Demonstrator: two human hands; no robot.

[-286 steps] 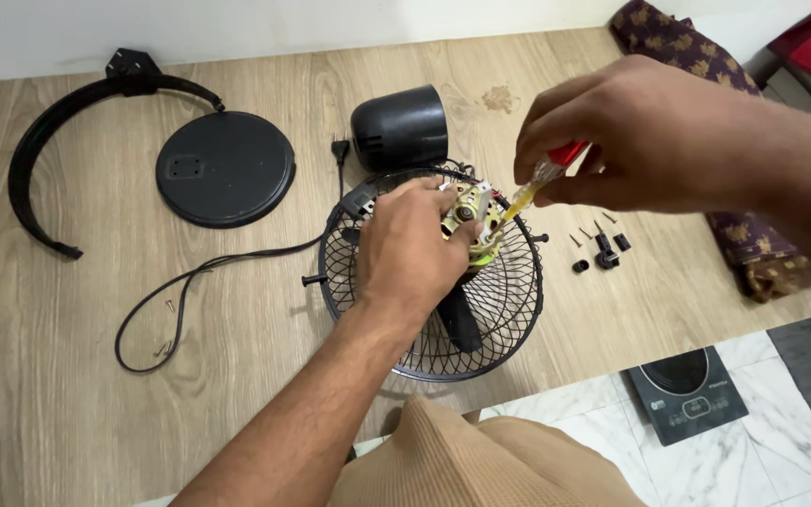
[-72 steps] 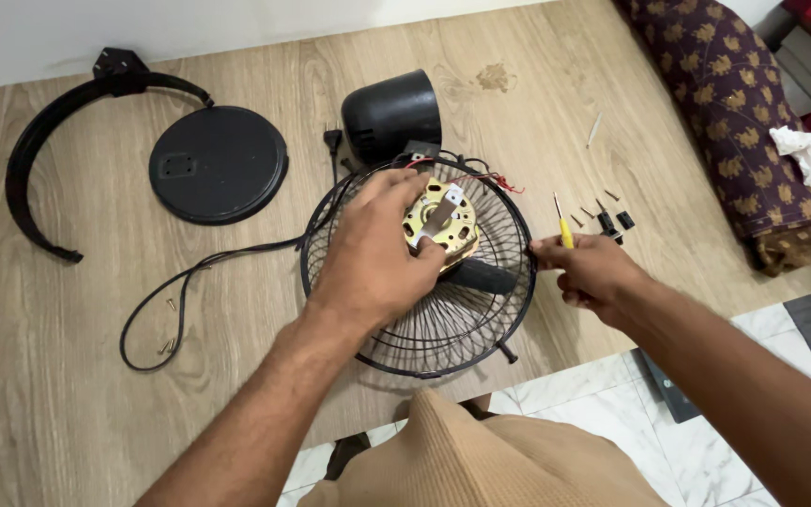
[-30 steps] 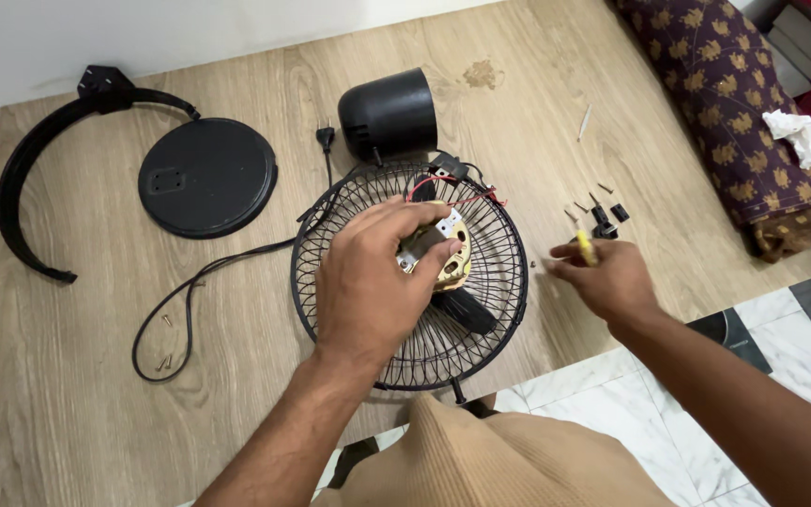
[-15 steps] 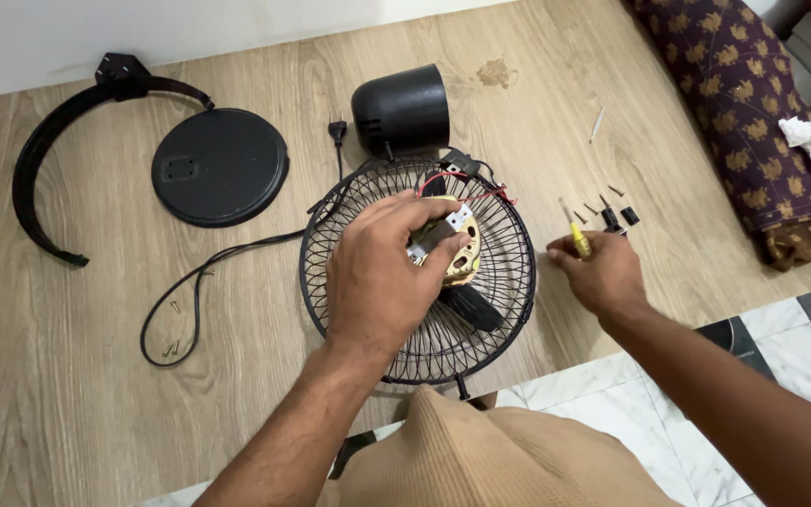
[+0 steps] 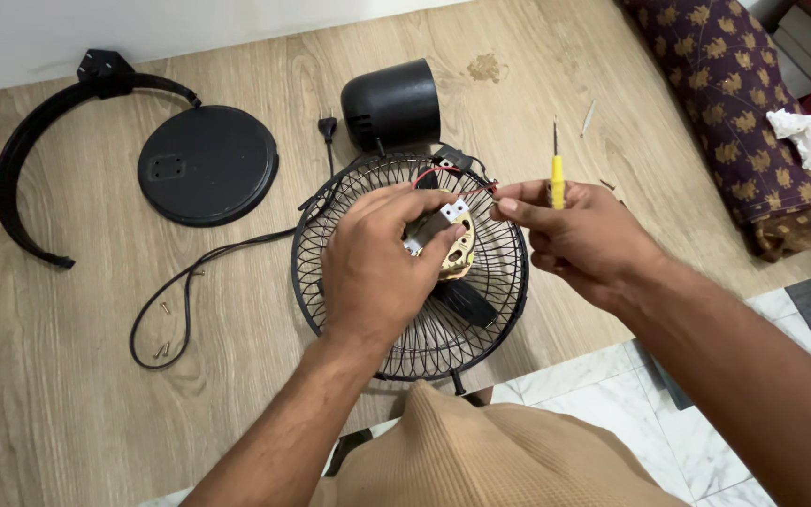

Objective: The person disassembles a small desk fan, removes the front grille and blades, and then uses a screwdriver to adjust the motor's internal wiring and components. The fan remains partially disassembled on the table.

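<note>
- Left hand fingers clamp the fan motor, steadying it on the wire grille at the tabletop's near edge.
- Right hand pinches a red wire, with the yellow screwdriver tucked upright, out of the way.
- Black motor cover lies just behind.

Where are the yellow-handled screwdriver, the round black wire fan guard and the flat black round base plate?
yellow-handled screwdriver (image 5: 557, 178), head view, on the yellow handle above the right hand.
round black wire fan guard (image 5: 495, 310), head view, on the bare wire spokes at its right.
flat black round base plate (image 5: 208, 164), head view, at its centre.
</note>
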